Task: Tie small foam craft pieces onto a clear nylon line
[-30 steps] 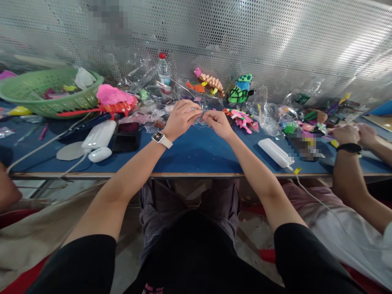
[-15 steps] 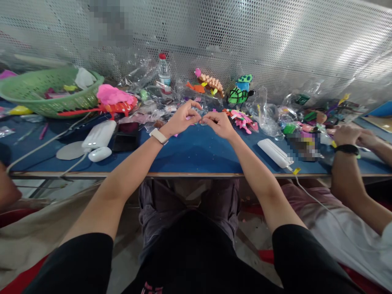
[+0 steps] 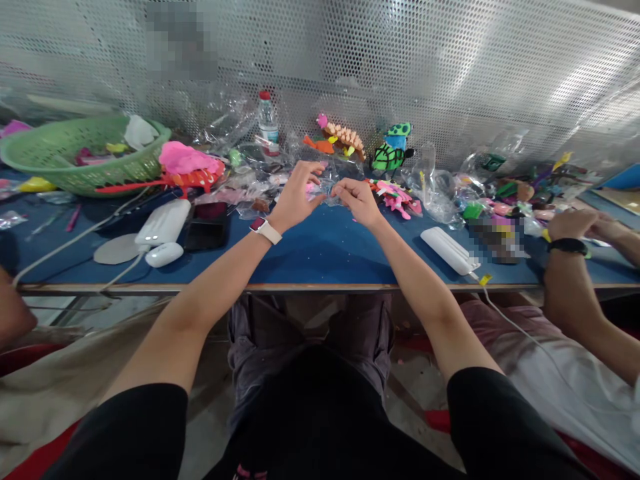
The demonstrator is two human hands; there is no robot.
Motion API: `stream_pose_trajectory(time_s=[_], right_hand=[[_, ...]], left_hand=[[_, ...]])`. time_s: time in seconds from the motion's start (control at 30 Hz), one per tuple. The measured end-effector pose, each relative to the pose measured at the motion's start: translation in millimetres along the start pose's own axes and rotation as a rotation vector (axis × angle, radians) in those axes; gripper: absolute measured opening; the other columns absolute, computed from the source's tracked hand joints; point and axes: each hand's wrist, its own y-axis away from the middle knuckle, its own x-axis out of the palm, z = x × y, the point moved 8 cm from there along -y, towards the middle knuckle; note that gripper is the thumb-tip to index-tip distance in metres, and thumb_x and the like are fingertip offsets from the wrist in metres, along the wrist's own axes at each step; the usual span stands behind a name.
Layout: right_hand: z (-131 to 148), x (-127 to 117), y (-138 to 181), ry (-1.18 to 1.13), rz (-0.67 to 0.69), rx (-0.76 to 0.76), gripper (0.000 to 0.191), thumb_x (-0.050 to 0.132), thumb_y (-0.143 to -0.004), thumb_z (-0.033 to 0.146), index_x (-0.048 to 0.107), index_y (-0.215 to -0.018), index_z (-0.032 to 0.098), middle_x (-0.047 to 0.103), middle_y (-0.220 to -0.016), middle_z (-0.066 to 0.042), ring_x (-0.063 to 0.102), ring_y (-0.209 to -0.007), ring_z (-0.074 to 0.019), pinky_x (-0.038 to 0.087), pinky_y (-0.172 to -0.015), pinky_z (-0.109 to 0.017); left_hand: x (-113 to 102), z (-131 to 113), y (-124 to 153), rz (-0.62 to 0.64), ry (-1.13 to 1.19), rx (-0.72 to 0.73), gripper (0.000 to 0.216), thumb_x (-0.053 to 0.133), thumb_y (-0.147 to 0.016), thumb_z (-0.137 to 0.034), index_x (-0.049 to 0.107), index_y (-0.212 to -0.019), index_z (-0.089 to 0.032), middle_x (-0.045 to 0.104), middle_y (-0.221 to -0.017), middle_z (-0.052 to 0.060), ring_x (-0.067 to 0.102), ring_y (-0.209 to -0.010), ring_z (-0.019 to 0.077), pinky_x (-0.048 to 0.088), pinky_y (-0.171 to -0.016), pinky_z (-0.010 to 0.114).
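Note:
My left hand (image 3: pixel 297 197) is over the blue table, thumb and curved fingers apart, with nothing visibly gripped. Close beside it, the fingertips of my right hand (image 3: pixel 358 201) are pinched together; what they hold is too small to make out. Clear plastic film (image 3: pixel 327 192) shows between the two hands, and I cannot tell whether the pinch grips it. Just right of my right hand lies a pink clay figure (image 3: pixel 395 197). Behind the hands are a brown spiky clay figure (image 3: pixel 348 137) and a green and blue clay turtle (image 3: pixel 390 156).
At left stand a green basket (image 3: pixel 55 175), a pink and red clay figure (image 3: pixel 193 170), a white power bank (image 3: pixel 163 223) and a dark phone (image 3: pixel 207 225). A water bottle (image 3: pixel 269 125) stands behind. Another white power bank (image 3: pixel 447 249) and a co-worker's hands (image 3: pixel 575 225) are at right.
My left hand has rolled, its thumb and fingers now wider apart and drawn slightly back from the right fingertips. More clear film shows between the hands. My right hand stays pinched.

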Motion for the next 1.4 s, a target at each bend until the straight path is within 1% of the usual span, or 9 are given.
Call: stream_pose_trajectory(time_s=[0.13, 0.37, 0.5, 0.7, 0.93, 1.03, 1.13, 1.27, 1.4], right_hand=[[0.9, 2.9, 0.5, 0.031, 0.006, -0.038, 0.065, 0.056, -0.104, 0.084, 0.066, -0.086, 0.023, 0.044, -0.062, 0.006, 0.034, -0.054, -0.0118, 0.029, -0.053, -0.03], [10.3, -2.2, 3.2, 0.199, -0.044, -0.104, 0.058, 0.054, -0.11, 0.074, 0.07, -0.091, 0.022, 0.063, -0.076, -0.001, 0.049, -0.065, -0.014, 0.04, -0.064, -0.031], [10.2, -2.0, 3.6, 0.251, -0.023, -0.087, 0.053, 0.052, -0.113, 0.067, 0.071, -0.094, 0.022, 0.063, -0.075, 0.0, 0.048, -0.066, -0.0143, 0.04, -0.065, -0.031], [16.8, 1.1, 4.0, 0.248, 0.001, -0.098, 0.055, 0.053, -0.112, 0.07, 0.073, -0.093, 0.022, 0.065, -0.077, -0.001, 0.05, -0.066, -0.0149, 0.043, -0.067, -0.033], [14.5, 9.0, 2.2, 0.065, 0.054, -0.072, 0.068, 0.053, -0.103, 0.088, 0.07, -0.09, 0.024, 0.05, -0.065, 0.003, 0.041, -0.059, -0.014, 0.037, -0.058, -0.032], [4.1, 6.0, 0.2, 0.012, 0.004, -0.006, 0.071, 0.053, -0.097, 0.095, 0.067, -0.09, 0.026, 0.039, -0.06, 0.006, 0.035, -0.055, -0.0142, 0.033, -0.054, -0.031], [-5.7, -4.9, 0.0, 0.031, -0.129, 0.041, 0.073, 0.05, -0.097, 0.097, 0.067, -0.092, 0.026, 0.034, -0.06, 0.007, 0.032, -0.054, -0.0145, 0.031, -0.053, -0.032], [-11.2, -22.3, 3.6, 0.111, -0.32, 0.038, 0.074, 0.047, -0.098, 0.097, 0.067, -0.092, 0.026, 0.038, -0.063, 0.005, 0.035, -0.055, -0.015, 0.031, -0.054, -0.032], [-13.3, -27.3, 5.4, 0.108, -0.372, 0.036, 0.073, 0.047, -0.098, 0.097, 0.066, -0.091, 0.026, 0.037, -0.064, 0.004, 0.036, -0.056, -0.0155, 0.03, -0.054, -0.032]], left_hand=[[-0.3, -7.2, 2.3, -0.022, -0.217, 0.118, 0.056, 0.074, -0.1, -0.073, 0.065, -0.132, -0.027, 0.067, -0.14, 0.017, 0.07, -0.13, 0.0365, 0.058, -0.113, 0.058], [-2.3, -13.7, 1.8, -0.017, -0.199, 0.095, 0.054, 0.067, -0.104, -0.076, 0.077, -0.113, -0.024, 0.078, -0.115, 0.011, 0.075, -0.114, 0.0304, 0.061, -0.105, 0.05], [-8.7, -14.4, -2.7, -0.054, -0.082, 0.044, 0.052, 0.07, -0.103, -0.075, 0.081, -0.098, -0.024, 0.08, -0.104, 0.008, 0.076, -0.103, 0.0251, 0.062, -0.1, 0.047], [-7.1, 0.4, -9.9, 0.009, 0.266, -0.1, 0.057, 0.079, -0.095, -0.078, 0.077, -0.078, -0.024, 0.076, -0.109, 0.008, 0.071, -0.086, 0.0177, 0.062, -0.075, 0.037], [9.3, 13.5, -1.4, 0.163, 0.604, -0.345, 0.06, 0.087, -0.086, -0.079, 0.076, -0.08, -0.021, 0.078, -0.109, 0.01, 0.075, -0.087, 0.0189, 0.066, -0.079, 0.039], [6.9, 18.8, -1.6, 0.123, 0.521, -0.354, 0.053, 0.082, -0.093, -0.075, 0.08, -0.099, -0.023, 0.078, -0.103, 0.009, 0.076, -0.09, 0.0208, 0.065, -0.08, 0.038], [-5.7, 20.2, -2.4, -0.028, 0.311, -0.29, 0.048, 0.069, -0.105, -0.07, 0.078, -0.118, -0.025, 0.078, -0.111, 0.011, 0.076, -0.099, 0.0235, 0.064, -0.087, 0.04], [-9.4, 10.7, 1.3, -0.106, 0.01, -0.157, 0.053, 0.06, -0.108, -0.075, 0.074, -0.103, -0.024, 0.075, -0.113, 0.012, 0.072, -0.103, 0.0261, 0.061, -0.097, 0.044], [-0.3, 12.6, 6.1, -0.096, -0.03, -0.159, 0.056, 0.059, -0.106, -0.079, 0.069, -0.104, -0.024, 0.074, -0.109, 0.012, 0.071, -0.096, 0.0247, 0.061, -0.095, 0.044]])
